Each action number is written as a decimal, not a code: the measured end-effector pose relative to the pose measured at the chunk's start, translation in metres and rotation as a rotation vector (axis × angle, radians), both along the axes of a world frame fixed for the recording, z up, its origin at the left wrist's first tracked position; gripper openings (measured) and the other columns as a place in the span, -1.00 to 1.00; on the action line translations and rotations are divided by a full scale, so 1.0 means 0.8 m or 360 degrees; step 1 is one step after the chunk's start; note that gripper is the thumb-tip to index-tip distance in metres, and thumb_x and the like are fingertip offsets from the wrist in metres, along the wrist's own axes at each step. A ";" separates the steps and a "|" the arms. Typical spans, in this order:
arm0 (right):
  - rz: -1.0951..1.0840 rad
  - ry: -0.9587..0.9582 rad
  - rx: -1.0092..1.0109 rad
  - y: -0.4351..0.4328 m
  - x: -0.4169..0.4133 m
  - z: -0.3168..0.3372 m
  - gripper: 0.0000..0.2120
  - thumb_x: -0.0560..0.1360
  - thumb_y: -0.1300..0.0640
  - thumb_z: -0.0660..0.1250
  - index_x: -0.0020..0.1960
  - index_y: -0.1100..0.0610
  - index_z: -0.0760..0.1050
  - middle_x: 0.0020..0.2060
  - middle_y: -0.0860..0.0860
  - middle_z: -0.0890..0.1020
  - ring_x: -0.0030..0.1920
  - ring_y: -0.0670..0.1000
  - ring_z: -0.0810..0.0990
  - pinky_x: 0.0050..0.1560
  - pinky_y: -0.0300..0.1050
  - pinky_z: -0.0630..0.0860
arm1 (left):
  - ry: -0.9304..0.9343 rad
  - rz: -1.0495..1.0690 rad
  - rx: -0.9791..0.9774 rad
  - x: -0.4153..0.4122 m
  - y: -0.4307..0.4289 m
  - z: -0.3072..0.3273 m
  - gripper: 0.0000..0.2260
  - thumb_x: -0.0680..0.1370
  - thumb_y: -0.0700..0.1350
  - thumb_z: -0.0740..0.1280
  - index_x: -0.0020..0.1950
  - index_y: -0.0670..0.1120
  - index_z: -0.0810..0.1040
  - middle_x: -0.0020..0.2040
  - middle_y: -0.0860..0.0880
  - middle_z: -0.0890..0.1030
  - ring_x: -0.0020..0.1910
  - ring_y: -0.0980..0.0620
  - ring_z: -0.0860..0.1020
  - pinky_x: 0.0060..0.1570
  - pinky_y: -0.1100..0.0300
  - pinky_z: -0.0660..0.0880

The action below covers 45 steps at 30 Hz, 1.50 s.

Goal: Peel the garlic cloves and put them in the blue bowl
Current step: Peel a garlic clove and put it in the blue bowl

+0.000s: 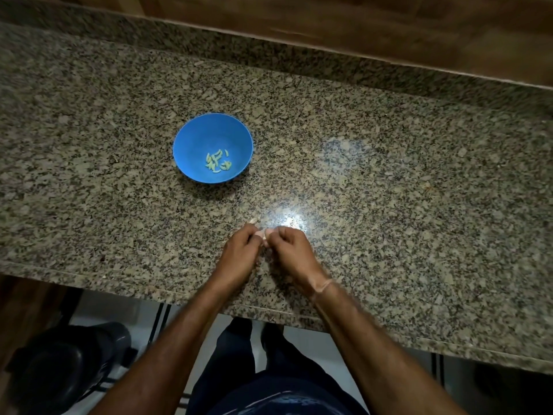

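1. The left hand (239,250) and right hand (291,250), fingers curled, pinch one garlic clove (263,233) between them
2. The blue bowl (191,139), holding peeled cloves (217,163), sits beyond the grip, leftward
3. A speckled granite counter (389,190) lies beneath the grip; wood panelling (389,22) rises behind

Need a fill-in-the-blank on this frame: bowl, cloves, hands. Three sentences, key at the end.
1. Several peeled pale garlic cloves lie ____ the round blue bowl.
2. The left hand and the right hand pinch a single garlic clove ____ them.
3. That bowl stands on the speckled granite countertop, to the person's ____ of both hands.

Missing words: inside; between; left.
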State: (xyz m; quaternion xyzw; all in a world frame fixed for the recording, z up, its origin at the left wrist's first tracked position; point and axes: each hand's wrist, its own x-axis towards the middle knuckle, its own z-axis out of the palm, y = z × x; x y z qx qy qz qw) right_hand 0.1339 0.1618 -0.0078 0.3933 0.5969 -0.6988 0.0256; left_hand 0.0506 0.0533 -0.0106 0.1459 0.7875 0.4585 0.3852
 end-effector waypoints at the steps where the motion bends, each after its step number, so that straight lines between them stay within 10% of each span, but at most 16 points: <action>1: 0.0110 0.0055 0.0489 -0.002 0.001 -0.006 -0.78 0.68 0.12 0.29 -0.12 0.18 0.52 -0.32 -0.05 0.52 -0.36 -0.15 0.42 -0.32 -0.32 0.35 | -0.0396 0.0105 0.0012 -0.002 0.002 0.002 -0.79 0.74 -0.05 0.14 -0.03 -0.04 0.48 -0.23 0.04 0.48 -0.33 0.12 0.39 -0.37 0.20 0.28; 4: 0.0223 0.0187 0.1104 -0.004 -0.002 -0.010 -0.78 0.65 0.17 0.33 -0.17 0.13 0.50 -0.35 -0.12 0.49 -0.36 -0.22 0.40 -0.30 -0.39 0.37 | -0.0702 0.0148 0.0020 -0.010 0.005 0.006 -0.76 0.74 -0.04 0.11 -0.08 -0.06 0.42 -0.28 0.02 0.41 -0.41 0.12 0.33 -0.42 0.18 0.23; 9: -0.0187 -0.0020 -0.0436 0.008 -0.003 0.002 -0.75 0.68 0.09 0.30 -0.13 0.16 0.55 -0.37 -0.03 0.52 -0.42 -0.10 0.42 -0.41 -0.25 0.38 | 0.0717 -0.0334 -0.0089 -0.006 -0.001 -0.001 -0.82 0.74 -0.06 0.16 -0.02 -0.06 0.43 -0.16 0.05 0.48 -0.22 0.14 0.42 -0.30 0.25 0.34; 17: 0.0135 0.0219 0.0965 0.002 0.004 -0.022 -0.81 0.62 0.18 0.38 -0.17 0.14 0.55 -0.37 -0.11 0.52 -0.37 -0.19 0.41 -0.33 -0.39 0.34 | -0.0643 0.0203 0.0117 -0.009 -0.002 -0.014 -0.81 0.74 -0.10 0.17 -0.02 -0.08 0.48 -0.30 0.04 0.44 -0.42 0.15 0.34 -0.47 0.26 0.27; 23: -0.0092 0.0069 0.0000 0.004 0.003 -0.011 -0.72 0.66 0.07 0.34 -0.15 0.21 0.57 -0.35 0.06 0.60 -0.37 -0.05 0.52 -0.31 -0.14 0.48 | 0.0929 -0.0312 0.0064 -0.009 -0.007 -0.015 -0.83 0.71 -0.12 0.19 -0.08 -0.05 0.38 -0.18 0.05 0.42 -0.24 0.17 0.38 -0.31 0.34 0.27; 31: 0.0176 0.0054 0.1115 -0.002 0.003 -0.027 -0.94 0.59 0.07 0.44 -0.03 -0.01 0.69 -0.17 -0.16 0.70 -0.11 -0.08 0.64 -0.07 0.01 0.63 | 0.0554 -0.0016 0.0073 -0.001 -0.016 -0.021 -0.82 0.72 -0.12 0.23 -0.07 -0.11 0.45 -0.27 0.04 0.43 -0.31 0.16 0.35 -0.35 0.32 0.26; 41: 0.0145 0.0103 0.0880 0.003 0.004 -0.018 -0.89 0.52 0.15 0.43 -0.18 0.04 0.64 -0.32 -0.08 0.67 -0.27 -0.09 0.65 -0.18 -0.13 0.64 | 0.1033 -0.0313 0.0037 -0.012 -0.016 -0.013 -0.85 0.71 -0.18 0.24 -0.05 -0.04 0.39 -0.15 0.09 0.38 -0.22 0.18 0.39 -0.29 0.35 0.28; 45: 0.0098 0.0034 0.0778 0.006 0.002 -0.013 -0.88 0.50 0.18 0.45 -0.22 0.06 0.63 -0.33 -0.04 0.68 -0.30 -0.12 0.63 -0.23 -0.23 0.59 | 0.0238 -0.0079 0.0090 -0.011 -0.018 -0.011 -0.81 0.73 -0.11 0.23 -0.08 -0.09 0.47 -0.27 0.05 0.48 -0.32 0.13 0.39 -0.35 0.28 0.31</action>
